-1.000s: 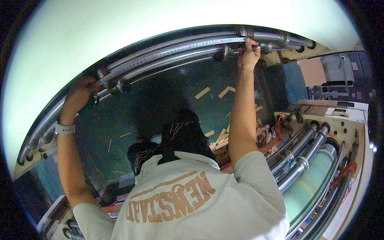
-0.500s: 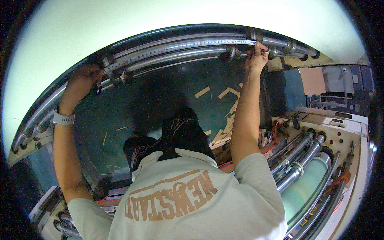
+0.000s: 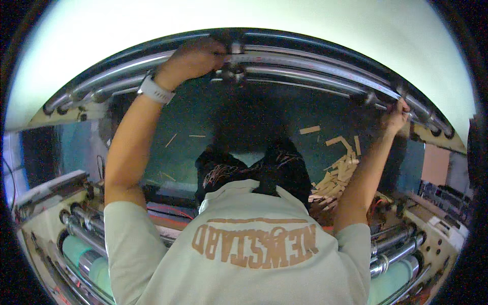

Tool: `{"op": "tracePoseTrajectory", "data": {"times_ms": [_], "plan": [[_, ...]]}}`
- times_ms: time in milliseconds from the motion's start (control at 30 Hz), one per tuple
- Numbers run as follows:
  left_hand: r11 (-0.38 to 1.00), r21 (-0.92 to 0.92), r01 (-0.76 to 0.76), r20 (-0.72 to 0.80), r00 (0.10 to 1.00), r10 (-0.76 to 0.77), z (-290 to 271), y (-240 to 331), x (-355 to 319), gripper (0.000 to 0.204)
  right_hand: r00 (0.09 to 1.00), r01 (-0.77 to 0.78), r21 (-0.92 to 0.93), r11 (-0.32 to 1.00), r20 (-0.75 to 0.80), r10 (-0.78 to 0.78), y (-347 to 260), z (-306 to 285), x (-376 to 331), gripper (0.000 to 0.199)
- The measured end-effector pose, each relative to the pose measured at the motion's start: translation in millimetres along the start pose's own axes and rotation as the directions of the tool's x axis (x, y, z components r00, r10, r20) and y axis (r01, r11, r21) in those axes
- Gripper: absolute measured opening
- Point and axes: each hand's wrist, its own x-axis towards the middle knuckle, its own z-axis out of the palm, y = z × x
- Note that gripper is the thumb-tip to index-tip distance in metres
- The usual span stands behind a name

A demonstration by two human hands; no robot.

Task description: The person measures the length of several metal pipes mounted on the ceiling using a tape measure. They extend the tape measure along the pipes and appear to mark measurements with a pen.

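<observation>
A metal tape measure (image 3: 310,66) is stretched along the steel rods (image 3: 290,72) of the machine in front of me. My left hand (image 3: 201,57), wearing a watch with a pale strap (image 3: 155,89), is closed at the tape's left end, beside a metal collar (image 3: 235,74). Its fingers are dark and blurred, and the tape's case is hidden. At the other end, my right hand (image 3: 396,119) pinches the tape near another collar (image 3: 370,97). The blade lies roughly straight between both hands, its markings smeared.
A large white curved surface (image 3: 254,14) rises beyond the rods. Cardboard-coloured strips (image 3: 338,173) lie scattered and piled on the dark green floor (image 3: 264,114). Behind me on both sides are machine frames with metal rollers (image 3: 394,251) and pale green cylinders (image 3: 76,249).
The view has swung left, so the machine and both hands appear farther right. Both hands stay by the same collars, with the tape still stretched between them.
</observation>
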Motion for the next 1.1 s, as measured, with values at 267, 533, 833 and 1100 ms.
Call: {"op": "tracePoseTrajectory", "data": {"times_ms": [267, 533, 833, 1100], "plan": [[0.998, 0.036, 0.044, 0.09, 0.995, -0.048, -3, 2, 8, 0.021, 0.997, 0.014, 0.006, 1.0, 0.074, -0.015, 24, -27, 27, 0.008], [0.997, 0.032, -0.071, 0.17, 0.983, 0.065, 11, -13, 7, 0.023, 0.992, -0.071, -0.046, 0.996, 0.099, 0.075, 16, -22, 24, 0.013], [0.983, 0.028, 0.18, 0.088, 0.979, -0.182, 12, -3, 15, 0.021, 0.994, -0.025, -0.122, 0.992, 0.103, 0.038, 18, -27, 28, 0.016], [0.982, 0.055, 0.181, 0.062, 0.981, -0.184, 12, 0, 13, 0.021, 0.985, -0.023, -0.094, 0.995, 0.166, 0.039, 17, -20, 22, 0.025]]}}
